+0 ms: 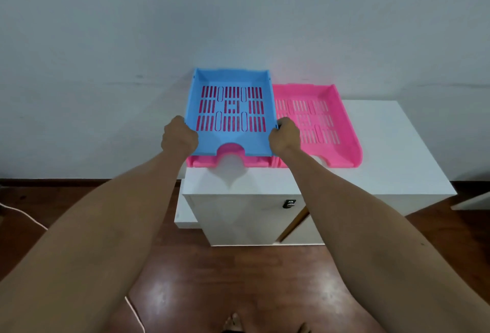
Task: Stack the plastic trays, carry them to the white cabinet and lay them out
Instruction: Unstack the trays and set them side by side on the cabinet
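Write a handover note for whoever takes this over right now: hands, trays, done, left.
Left hand: closed on the blue tray, left edge.
Right hand: closed on its right edge.
The blue tray sits atop a pink tray at the cabinet top's left end; whether it is lifted clear cannot be told.
Second pink tray lies flat on the right.
Done: trays brought over, one pink laid out.
Left: separate the blue tray and set it on its own spot.
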